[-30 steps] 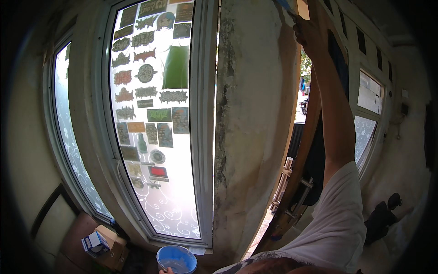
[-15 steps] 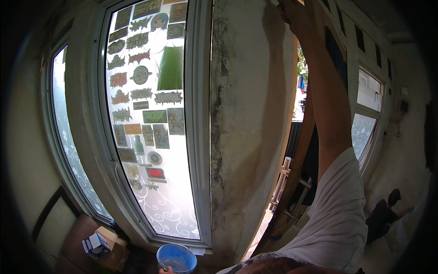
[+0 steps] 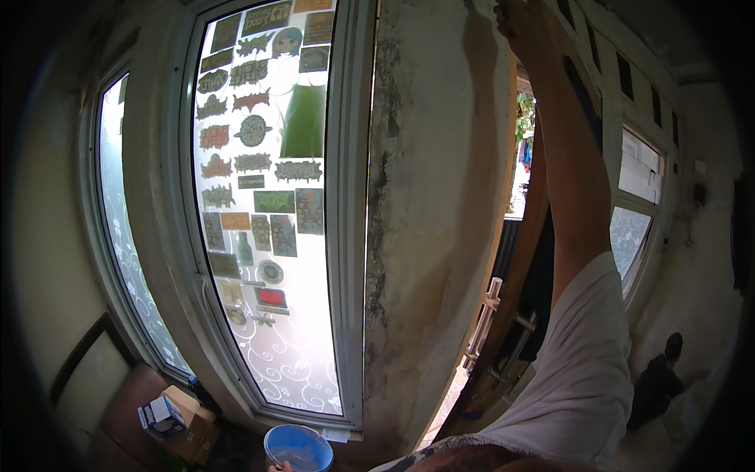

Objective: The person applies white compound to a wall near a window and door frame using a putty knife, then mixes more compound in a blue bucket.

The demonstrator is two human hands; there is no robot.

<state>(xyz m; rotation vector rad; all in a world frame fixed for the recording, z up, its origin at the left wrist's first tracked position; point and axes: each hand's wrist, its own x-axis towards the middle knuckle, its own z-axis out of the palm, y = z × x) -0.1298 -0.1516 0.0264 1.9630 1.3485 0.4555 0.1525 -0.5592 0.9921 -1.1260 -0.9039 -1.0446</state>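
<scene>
High up against the stained wall [image 3: 429, 197], my right hand [image 3: 515, 27] is raised at the top edge of the picture, its arm stretched out of a pale sleeve. The fingers look curled, but they lie in shadow and are partly cut off, so what they hold cannot be made out. Low down, my left hand [image 3: 281, 466] grips the rim of a blue bucket [image 3: 314, 450]. Only a few of its fingers show. The bucket's inside has whitish smears. A damp, darker streak runs down the wall below my right hand.
Left of the wall stands a metal-framed glass panel [image 3: 303, 370] covered with stickers. An open cardboard box [image 3: 185, 405] rests at the lower left. A wooden door [image 3: 511, 315] with metal handles stands ajar on the right. Another person [image 3: 657, 385] in dark clothes is farther back.
The view has shifted slightly, with the glass panel's top farther right. My right hand stays high, a little farther right in the picture. The other person's posture has changed.
</scene>
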